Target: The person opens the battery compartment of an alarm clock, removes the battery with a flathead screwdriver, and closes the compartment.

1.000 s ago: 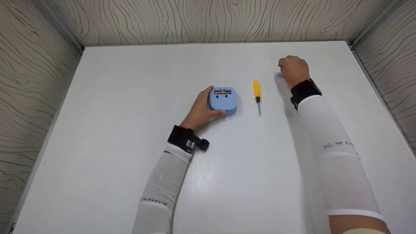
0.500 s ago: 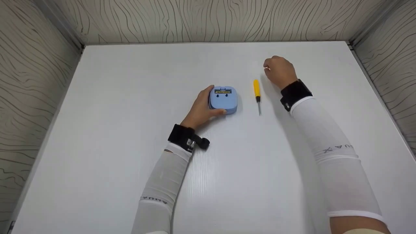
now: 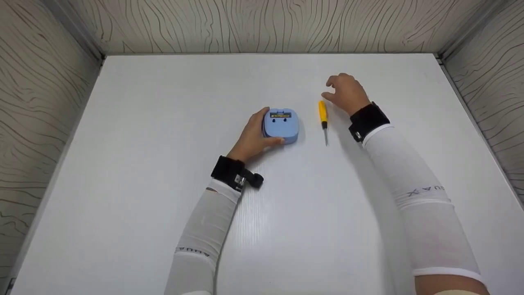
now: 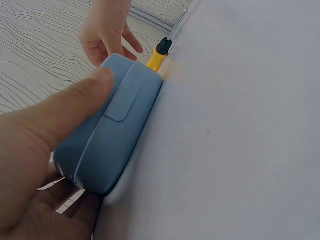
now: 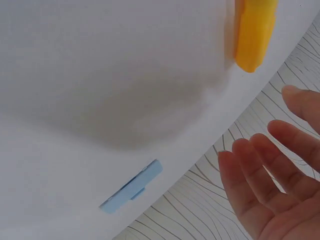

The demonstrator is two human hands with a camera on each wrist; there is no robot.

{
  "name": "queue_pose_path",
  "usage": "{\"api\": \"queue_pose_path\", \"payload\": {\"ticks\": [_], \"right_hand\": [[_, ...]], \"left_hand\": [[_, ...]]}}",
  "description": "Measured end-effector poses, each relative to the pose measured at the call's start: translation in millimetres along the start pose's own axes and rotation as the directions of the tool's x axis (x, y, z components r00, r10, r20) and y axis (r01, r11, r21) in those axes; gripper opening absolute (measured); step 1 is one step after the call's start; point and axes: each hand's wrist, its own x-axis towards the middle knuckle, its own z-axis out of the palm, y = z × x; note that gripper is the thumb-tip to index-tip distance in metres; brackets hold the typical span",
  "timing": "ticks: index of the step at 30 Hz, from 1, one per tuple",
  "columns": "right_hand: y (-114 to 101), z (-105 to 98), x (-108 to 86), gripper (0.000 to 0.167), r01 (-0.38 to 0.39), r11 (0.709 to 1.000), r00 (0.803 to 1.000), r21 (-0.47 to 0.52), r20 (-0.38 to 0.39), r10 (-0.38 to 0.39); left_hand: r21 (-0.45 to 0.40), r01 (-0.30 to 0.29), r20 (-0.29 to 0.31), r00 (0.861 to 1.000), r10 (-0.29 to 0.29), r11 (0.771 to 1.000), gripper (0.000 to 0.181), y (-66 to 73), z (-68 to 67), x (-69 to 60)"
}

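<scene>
L hand point(image 3: 253, 138) grips blue box point(image 3: 282, 130) on tbl point(image 3: 143, 196); empty R hand point(image 3: 348, 93) at its 2 o'clock. Yellow screwdriver point(image 3: 324, 116) lies btwn, 3 o'clock; blue strip point(image 5: 131, 188) at 7 in R wrist view.

A white table point(image 3: 163, 123) fills the middle, a soft sheen point(image 3: 250, 231) toward six o'clock. Pale walls point(image 3: 245, 26) with dark wavy lines stand at ten, twelve and two, grey strips point(image 3: 77, 32) at eleven and one.

- Your case point(image 3: 283, 130) sits on the table point(image 3: 143, 164), your left hand point(image 3: 252, 139) around its left side.
- Right of it: screwdriver point(image 3: 323, 112), then strip point(image 5: 132, 189).
- Behind it, rightward: your right hand point(image 3: 348, 93).
</scene>
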Motion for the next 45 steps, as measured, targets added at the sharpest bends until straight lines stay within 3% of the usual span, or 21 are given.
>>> {"api": "queue_pose_path", "payload": {"ticks": [14, 26, 45], "right_hand": [[-5, 9, -0.5, 0.047, -0.055, 0.998, 0.994, 0.043, 0.102, 0.05], [-13, 15, 0.6, 0.056, -0.128, 0.99, 0.971, 0.05, 0.209, 0.115], [-18, 25, 0.6, 0.058, -0.143, 0.986, 0.968, 0.087, 0.219, 0.122]], "left_hand": [[-0.019, -0.007, -0.002, 1.0, 0.007, 1.0, 0.104, -1.3, 0.4, -0.3], [-0.032, 0.005, -0.002, 1.0, -0.005, 0.999, 0.104, -1.0, 0.4, -0.4], [-0.029, 0.004, -0.008, 1.0, -0.004, 1.0, 0.104, -1.5, 0.7, -0.7]]}}
